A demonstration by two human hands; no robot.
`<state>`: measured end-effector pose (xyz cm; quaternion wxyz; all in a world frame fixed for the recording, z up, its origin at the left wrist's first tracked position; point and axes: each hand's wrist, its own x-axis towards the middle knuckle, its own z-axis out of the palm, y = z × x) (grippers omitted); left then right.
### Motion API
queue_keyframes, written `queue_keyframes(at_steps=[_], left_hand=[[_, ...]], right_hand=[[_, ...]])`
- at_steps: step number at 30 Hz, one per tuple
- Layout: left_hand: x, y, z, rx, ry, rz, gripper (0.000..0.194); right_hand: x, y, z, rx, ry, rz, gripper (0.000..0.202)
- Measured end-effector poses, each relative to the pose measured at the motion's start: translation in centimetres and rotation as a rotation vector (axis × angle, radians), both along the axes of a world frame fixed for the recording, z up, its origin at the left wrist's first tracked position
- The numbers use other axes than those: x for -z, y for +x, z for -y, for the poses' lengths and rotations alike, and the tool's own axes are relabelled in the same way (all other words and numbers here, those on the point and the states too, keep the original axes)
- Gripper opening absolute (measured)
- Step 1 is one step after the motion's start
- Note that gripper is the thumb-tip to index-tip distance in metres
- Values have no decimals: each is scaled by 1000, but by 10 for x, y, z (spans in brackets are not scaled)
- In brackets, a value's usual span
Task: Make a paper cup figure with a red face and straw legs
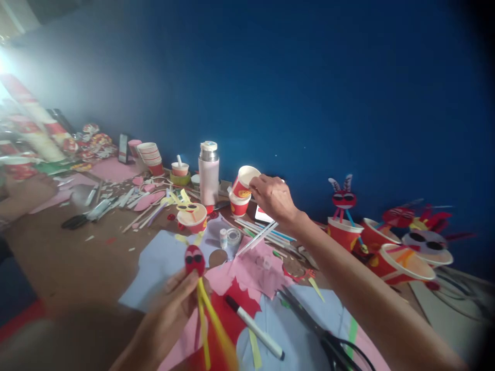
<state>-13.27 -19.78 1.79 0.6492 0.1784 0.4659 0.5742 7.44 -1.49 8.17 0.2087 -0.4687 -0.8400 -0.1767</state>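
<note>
My left hand (178,296), low and left of centre, pinches a small red paper figure (194,260) with black eyes and yellow strips hanging down. Farther back, my right hand (273,195) has its fingers closed on the rim of a red and white paper cup (245,183). That cup is tilted, just above another red cup (238,204). Nearer to me lie white straws (257,238), torn pink paper (263,260), a marker (255,327) and black scissors (328,337). A cup with a yellow figure (192,218) stands beyond my left hand.
Behind stand a pink flask (209,175) and a cup stack (150,157) near the blue wall. Cups with paper figures (344,232) fill the right side. Someone else's blurred hand (31,193) is at the far left. Paper scraps (149,201) litter the brown table (96,257).
</note>
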Motion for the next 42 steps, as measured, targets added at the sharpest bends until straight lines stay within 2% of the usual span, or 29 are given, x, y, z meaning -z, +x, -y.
queue_keyframes(at_steps=[3,7,11,14,16,20,22,25,27,30,31,33,34,36,39,42], left_hand=[[-1,16,-6,260,45,-54,20],[3,25,-14,380,62,-248,24],[13,30,-21,457,92,-405,31],[19,36,-28,467,140,-463,31],[19,40,-33,482,188,-494,29],[16,39,-36,532,299,-549,18],[17,31,-34,524,345,-647,20],[18,14,-29,364,300,-834,34],[13,10,-26,314,264,-875,42],[0,22,-18,315,241,-866,47],[-5,31,-14,280,287,-865,55],[-12,49,-6,85,483,-851,75],[-14,58,-3,52,565,-830,80],[-16,68,0,39,583,-699,71],[-11,68,-3,38,448,-449,44],[-5,59,-7,50,378,-439,32]], right_hand=[[-7,22,25,-9,32,-76,27],[4,61,72,-48,36,-158,23],[34,92,116,-152,-96,-334,19],[52,103,133,-154,-207,-414,13],[56,105,139,-133,-224,-444,11],[49,103,145,-113,-202,-484,13],[46,101,148,-136,-187,-538,13],[42,95,152,-205,-143,-610,10],[39,91,156,-258,-88,-613,11],[29,85,165,-334,0,-500,22],[25,84,170,-357,30,-436,25],[18,81,180,-391,80,-307,28],[15,79,185,-410,102,-252,27],[11,78,194,-437,106,-158,26],[13,76,202,-462,58,-55,24],[19,72,202,-494,45,-69,22]])
